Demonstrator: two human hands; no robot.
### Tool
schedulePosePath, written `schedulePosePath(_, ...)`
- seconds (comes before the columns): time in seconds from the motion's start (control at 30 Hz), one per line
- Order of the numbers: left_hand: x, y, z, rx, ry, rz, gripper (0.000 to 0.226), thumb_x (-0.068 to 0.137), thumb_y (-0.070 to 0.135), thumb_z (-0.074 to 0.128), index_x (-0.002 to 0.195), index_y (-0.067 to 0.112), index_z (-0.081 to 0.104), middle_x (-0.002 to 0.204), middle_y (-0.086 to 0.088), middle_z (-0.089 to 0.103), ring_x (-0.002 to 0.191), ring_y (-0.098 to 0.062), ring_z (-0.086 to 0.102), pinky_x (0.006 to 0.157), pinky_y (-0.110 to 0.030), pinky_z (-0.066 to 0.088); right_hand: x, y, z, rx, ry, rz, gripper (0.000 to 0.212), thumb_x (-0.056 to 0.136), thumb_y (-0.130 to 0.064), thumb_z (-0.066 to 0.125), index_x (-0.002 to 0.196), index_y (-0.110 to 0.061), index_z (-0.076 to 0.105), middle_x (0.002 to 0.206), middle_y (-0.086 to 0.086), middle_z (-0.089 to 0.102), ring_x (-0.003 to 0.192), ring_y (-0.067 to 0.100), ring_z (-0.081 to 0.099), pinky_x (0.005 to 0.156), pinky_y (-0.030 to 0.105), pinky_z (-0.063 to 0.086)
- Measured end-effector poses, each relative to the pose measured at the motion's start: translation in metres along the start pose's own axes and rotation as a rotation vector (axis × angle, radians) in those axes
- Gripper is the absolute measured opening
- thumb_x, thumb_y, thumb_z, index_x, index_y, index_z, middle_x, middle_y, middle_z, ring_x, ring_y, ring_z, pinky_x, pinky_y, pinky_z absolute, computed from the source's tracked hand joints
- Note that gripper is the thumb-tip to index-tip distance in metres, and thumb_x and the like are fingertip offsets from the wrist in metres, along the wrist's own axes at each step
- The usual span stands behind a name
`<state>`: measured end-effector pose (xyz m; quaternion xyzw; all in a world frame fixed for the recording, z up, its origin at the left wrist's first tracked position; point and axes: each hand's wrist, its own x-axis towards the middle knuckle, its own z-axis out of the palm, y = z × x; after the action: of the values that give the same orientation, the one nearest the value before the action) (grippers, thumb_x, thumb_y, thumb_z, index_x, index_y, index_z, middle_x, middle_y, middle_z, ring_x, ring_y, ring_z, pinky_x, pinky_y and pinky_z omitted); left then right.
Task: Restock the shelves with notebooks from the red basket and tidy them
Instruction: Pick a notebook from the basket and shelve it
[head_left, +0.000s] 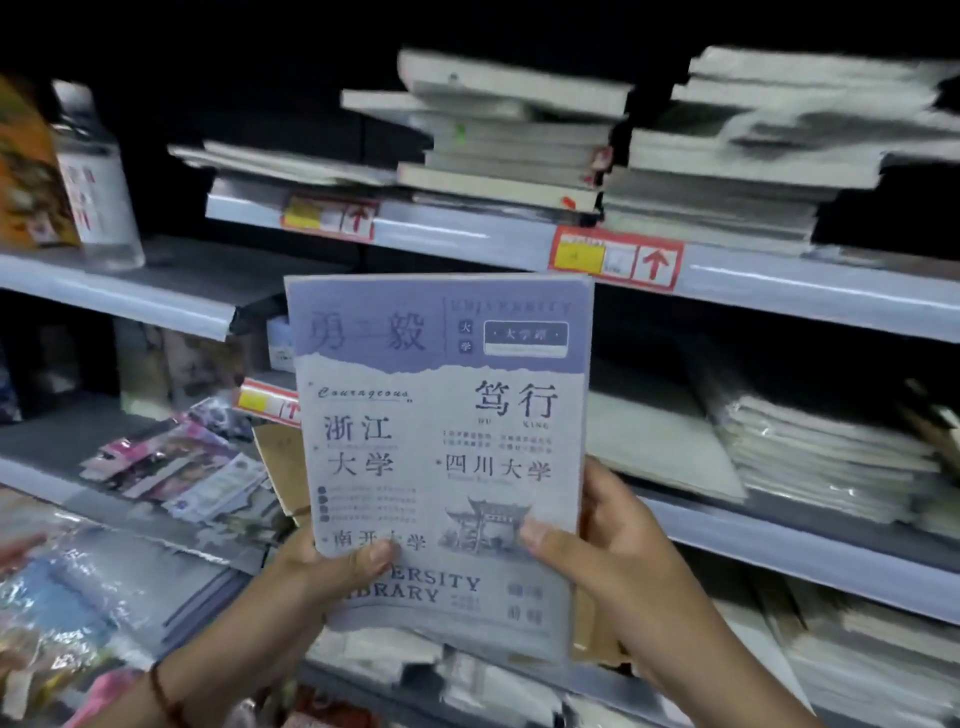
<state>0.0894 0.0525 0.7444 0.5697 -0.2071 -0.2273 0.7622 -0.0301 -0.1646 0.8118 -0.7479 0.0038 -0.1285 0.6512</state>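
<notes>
I hold a lavender-and-white notebook (441, 441) upright in front of the shelves, its printed cover with Chinese characters facing me. My left hand (332, 569) grips its lower left edge, thumb across the cover. My right hand (602, 551) grips the lower right edge, thumb on the cover and fingers behind. More notebooks seem to lie behind the front one, with a brown one showing at the edges. The red basket is out of view.
Uneven piles of notebooks (514, 135) sit on the upper shelf (467, 236), with a taller pile (753, 156) to the right. Wrapped stacks (831, 457) lie on the middle shelf. A clear bottle (98, 182) stands upper left; pink packets (171, 462) lie lower left.
</notes>
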Motion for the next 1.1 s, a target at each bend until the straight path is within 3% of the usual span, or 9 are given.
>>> schedulePosePath(0.07, 0.001, 0.014, 0.006, -0.033, 0.044, 0.038, 0.065, 0.059, 0.02, 0.087, 0.12, 0.011, 0.067, 0.121, -0.018, 0.07, 0.11, -0.038, 0.068, 0.086, -0.05, 0.059, -0.001, -0.009, -0.001, -0.034, -0.021, -0.036, 0.049, 0.088, -0.005, 0.07, 0.124, -0.035, 0.057, 0.116, -0.014, 0.071, 0.11, 0.006, 0.066, 0.099, 0.037, 0.052)
schedulePosePath(0.13, 0.004, 0.03, 0.011, -0.033, 0.095, 0.07, 0.086, 0.039, 0.027, 0.098, 0.118, 0.011, 0.068, 0.118, -0.018, 0.071, 0.11, -0.043, 0.066, 0.095, -0.063, 0.05, 0.001, -0.019, -0.001, -0.085, -0.031, -0.09, 0.057, 0.08, -0.015, 0.07, 0.126, -0.045, 0.053, 0.122, -0.016, 0.068, 0.115, 0.007, 0.064, 0.106, 0.043, 0.047)
schedulePosePath(0.27, 0.007, 0.069, 0.023, -0.042, 0.125, 0.135, 0.114, 0.01, 0.041, 0.102, 0.113, 0.007, 0.068, 0.109, -0.021, 0.073, 0.101, -0.043, 0.069, 0.082, -0.057, 0.057, 0.007, -0.046, 0.001, -0.138, -0.022, -0.215, 0.061, 0.083, -0.016, 0.066, 0.113, -0.066, 0.05, 0.119, -0.023, 0.068, 0.111, 0.001, 0.064, 0.1, 0.036, 0.049)
schedulePosePath(0.43, 0.015, 0.13, 0.041, -0.068, 0.052, 0.208, 0.046, 0.066, 0.026, 0.084, 0.106, 0.006, 0.074, 0.112, -0.023, 0.072, 0.093, -0.037, 0.073, 0.066, -0.042, 0.063, 0.027, -0.102, -0.001, -0.091, 0.106, -0.395, 0.055, 0.093, 0.002, 0.058, 0.126, -0.042, 0.055, 0.116, -0.019, 0.07, 0.108, 0.002, 0.066, 0.088, 0.023, 0.054)
schedulePosePath(0.53, 0.025, 0.168, 0.053, 0.004, 0.03, 0.262, 0.056, 0.064, 0.044, 0.086, 0.109, 0.013, 0.074, 0.108, -0.017, 0.074, 0.091, -0.03, 0.075, 0.061, -0.033, 0.062, 0.049, -0.133, -0.004, -0.031, 0.2, -0.429, 0.04, 0.096, -0.005, 0.057, 0.126, -0.032, 0.06, 0.112, -0.012, 0.073, 0.102, 0.009, 0.07, 0.087, 0.033, 0.057)
schedulePosePath(0.63, 0.036, 0.202, 0.066, 0.026, 0.069, 0.259, 0.04, 0.084, 0.033, 0.062, 0.116, 0.009, 0.065, 0.098, -0.013, 0.077, 0.076, -0.021, 0.076, 0.051, -0.029, 0.059, 0.072, -0.163, -0.01, 0.043, 0.271, -0.385, 0.028, 0.095, -0.005, 0.057, 0.113, -0.024, 0.067, 0.103, -0.006, 0.076, 0.094, 0.016, 0.073, 0.08, 0.036, 0.06)
schedulePosePath(0.83, 0.048, 0.258, 0.074, 0.163, -0.031, 0.239, 0.043, 0.073, 0.015, 0.063, 0.115, 0.012, 0.065, 0.104, -0.005, 0.075, 0.067, -0.013, 0.071, 0.038, -0.024, 0.052, 0.107, -0.213, -0.024, 0.103, 0.333, -0.219, 0.008, 0.092, -0.011, 0.063, 0.097, -0.016, 0.067, 0.092, 0.004, 0.077, 0.081, 0.023, 0.075, 0.072, 0.042, 0.063)
schedulePosePath(0.97, 0.062, 0.287, 0.073, 0.177, 0.043, 0.203, 0.011, 0.088, 0.011, 0.06, 0.096, 0.004, 0.064, 0.086, -0.012, 0.074, 0.062, -0.016, 0.068, 0.034, -0.015, 0.042, 0.127, -0.242, -0.03, 0.128, 0.298, -0.049, 0.017, 0.092, -0.013, 0.066, 0.108, -0.008, 0.064, 0.099, 0.011, 0.072, 0.08, 0.024, 0.072, 0.051, 0.031, 0.058)
schedulePosePath(1.1, 0.08, 0.321, 0.062, 0.087, 0.092, 0.148, 0.012, 0.098, 0.013, 0.051, 0.096, 0.004, 0.059, 0.082, -0.016, 0.07, 0.056, -0.011, 0.066, 0.032, -0.012, 0.038, 0.138, -0.276, -0.025, 0.199, 0.148, -0.003, 0.008, 0.092, -0.002, 0.062, 0.099, -0.001, 0.057, 0.103, 0.019, 0.055, 0.081, 0.029, 0.067, 0.063, 0.039, 0.062)
